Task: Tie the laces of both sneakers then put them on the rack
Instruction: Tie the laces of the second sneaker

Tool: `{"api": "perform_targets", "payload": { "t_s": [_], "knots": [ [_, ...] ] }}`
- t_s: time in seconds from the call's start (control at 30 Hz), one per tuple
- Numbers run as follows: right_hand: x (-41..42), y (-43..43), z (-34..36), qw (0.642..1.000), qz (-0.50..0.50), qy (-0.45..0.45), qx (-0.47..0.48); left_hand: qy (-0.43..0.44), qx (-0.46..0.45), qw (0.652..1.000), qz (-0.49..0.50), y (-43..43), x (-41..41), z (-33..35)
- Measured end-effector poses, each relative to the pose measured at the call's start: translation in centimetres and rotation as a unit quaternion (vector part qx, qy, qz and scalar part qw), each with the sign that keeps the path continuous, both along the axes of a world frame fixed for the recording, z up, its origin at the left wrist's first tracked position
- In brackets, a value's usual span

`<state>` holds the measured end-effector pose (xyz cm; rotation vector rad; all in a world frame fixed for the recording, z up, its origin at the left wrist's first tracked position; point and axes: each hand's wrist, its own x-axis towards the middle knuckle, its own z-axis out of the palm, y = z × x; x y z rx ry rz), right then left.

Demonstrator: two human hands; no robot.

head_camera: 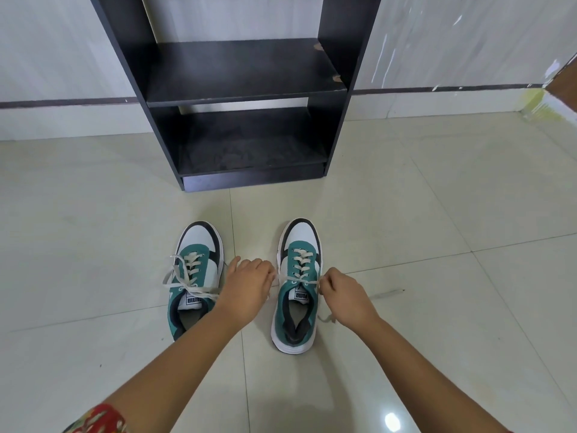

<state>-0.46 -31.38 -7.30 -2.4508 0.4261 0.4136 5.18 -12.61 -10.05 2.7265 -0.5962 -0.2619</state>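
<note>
Two teal, white and black sneakers stand side by side on the floor, toes pointing at the rack. The left sneaker (195, 276) has its white laces lying loose over its top and left side. On the right sneaker (298, 285) the laces are stretched sideways across the tongue. My left hand (248, 284) sits between the shoes and pinches the lace end at the right sneaker's left side. My right hand (343, 296) pinches the other lace end at its right side. The black shoe rack (246, 95) stands beyond, its two shelves bare.
Pale glossy floor tiles (437, 220) surround the shoes. A white wall with a dark stripe runs behind the rack. At the far right a brown edge (565, 82) meets the wall. A red patterned sleeve (100, 420) shows at the bottom left.
</note>
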Motion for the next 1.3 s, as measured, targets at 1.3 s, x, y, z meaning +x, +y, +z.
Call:
{"api": "perform_targets", "payload": {
  "t_s": [1.3],
  "knots": [
    [0.6,1.9,0.7,0.885,-0.083,-0.073,0.452,0.422,-0.423,0.793,0.119,-3.4,0.3,4.2]
  ]
}}
